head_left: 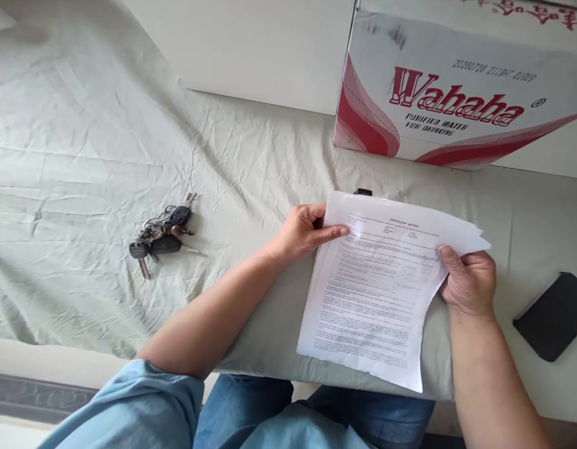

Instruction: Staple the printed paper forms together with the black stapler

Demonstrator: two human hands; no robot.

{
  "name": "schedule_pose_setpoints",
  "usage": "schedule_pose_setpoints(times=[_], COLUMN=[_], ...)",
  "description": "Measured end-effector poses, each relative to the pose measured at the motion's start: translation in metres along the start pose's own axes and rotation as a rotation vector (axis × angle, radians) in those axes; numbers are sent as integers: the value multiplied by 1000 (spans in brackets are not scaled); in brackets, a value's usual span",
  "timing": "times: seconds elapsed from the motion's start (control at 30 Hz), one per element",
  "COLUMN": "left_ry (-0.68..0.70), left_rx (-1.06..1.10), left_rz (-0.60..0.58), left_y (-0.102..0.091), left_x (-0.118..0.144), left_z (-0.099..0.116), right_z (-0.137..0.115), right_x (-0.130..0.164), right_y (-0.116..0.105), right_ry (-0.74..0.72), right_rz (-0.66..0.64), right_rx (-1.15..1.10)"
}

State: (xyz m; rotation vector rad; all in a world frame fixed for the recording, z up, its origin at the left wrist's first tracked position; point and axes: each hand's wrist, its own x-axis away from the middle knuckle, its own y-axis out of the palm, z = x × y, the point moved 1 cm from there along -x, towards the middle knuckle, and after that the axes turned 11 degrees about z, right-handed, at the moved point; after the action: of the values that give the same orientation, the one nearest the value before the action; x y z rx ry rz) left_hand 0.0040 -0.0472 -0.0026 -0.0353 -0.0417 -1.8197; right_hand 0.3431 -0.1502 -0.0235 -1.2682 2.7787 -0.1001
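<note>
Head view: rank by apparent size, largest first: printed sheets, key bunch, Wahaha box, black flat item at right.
1. Wahaha box, even cut off by the frame
2. Printed sheets
3. Black flat item and key bunch: not ranked; similar spread, and the keys' outline is irregular with gaps

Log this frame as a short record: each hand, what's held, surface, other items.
left hand: pinching the sheets' left edge near the top, thumb on top
right hand: gripping their right edge, thumb on top
held: white rectangular printed paper sheets, top one headed "OVERLEAF NOTES"
surface: wrinkled pale green cloth
left side: bunch of metal keys with black plastic heads
right side: black flat rectangular object, identity unclear
beyond sheets: white-and-red Wahaha water box
</note>
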Motion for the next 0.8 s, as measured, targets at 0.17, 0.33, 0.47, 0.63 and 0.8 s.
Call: schedule_pose_setpoints(times=[0.17,0.33,0.47,0.63,0.8], left_ry=[-72,-72,-65,-40,-89], left_rx=[87,68,16,-16,139], left_rz=[52,-33,-52,-47,58], left_y=[1,0,-1,1,0], left_x=[2,6,8,8,3], left_z=[6,2,2,5,0], right_z=[-5,-6,-8,-15,-17], right_x=[0,-3,-1,4,4], right_y=[1,-1,0,2,2], right_ry=[-76,-107,-115,-132,-107], right_rz=[54,116,114,107,100], right_rx=[48,45,65,56,75])
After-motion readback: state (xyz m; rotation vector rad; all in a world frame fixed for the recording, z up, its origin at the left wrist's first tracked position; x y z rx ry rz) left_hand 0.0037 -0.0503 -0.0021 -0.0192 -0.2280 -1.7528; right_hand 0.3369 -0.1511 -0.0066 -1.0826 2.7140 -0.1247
